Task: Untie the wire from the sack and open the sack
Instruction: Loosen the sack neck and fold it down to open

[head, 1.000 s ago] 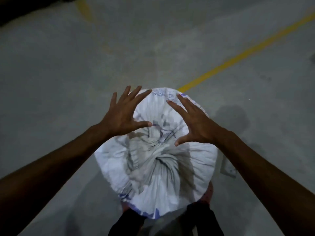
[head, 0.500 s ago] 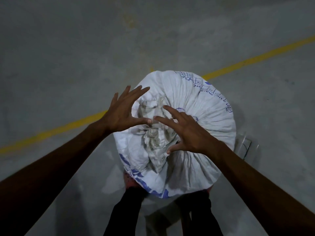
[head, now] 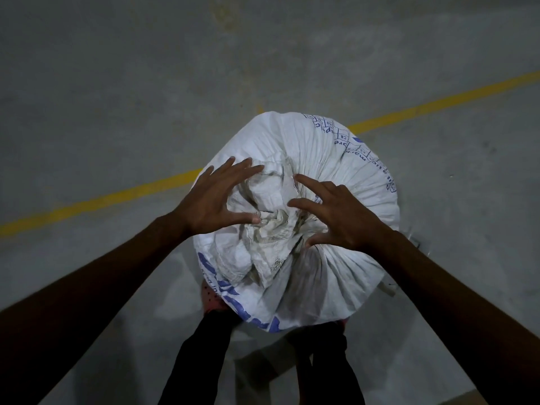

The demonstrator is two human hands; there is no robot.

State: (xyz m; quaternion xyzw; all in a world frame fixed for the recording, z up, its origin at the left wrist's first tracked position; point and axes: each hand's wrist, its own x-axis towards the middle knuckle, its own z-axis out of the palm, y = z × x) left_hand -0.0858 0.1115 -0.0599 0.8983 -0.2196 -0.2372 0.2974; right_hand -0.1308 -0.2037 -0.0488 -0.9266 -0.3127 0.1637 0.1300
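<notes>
A full white woven sack [head: 347, 176] with blue print stands upright on the floor in front of my legs. Its mouth is gathered into a crumpled bunch [head: 270, 217] at the top centre. No wire shows; the folds hide whatever ties it. My left hand [head: 214, 200] hovers at the left of the bunch, fingers spread, thumb tip at the cloth. My right hand [head: 336, 214] is at the right of the bunch, fingers spread and curved, fingertips close to the fabric. Neither hand holds anything.
Grey concrete floor all around, with a yellow painted line [head: 117, 197] running diagonally behind the sack. My dark trouser legs [head: 201, 355] stand just below the sack. A small pale object [head: 387, 287] lies on the floor at the sack's right side.
Both hands have come lower and closer to the gathered top of the sack. The view has shifted, so the sack sits more to the centre.
</notes>
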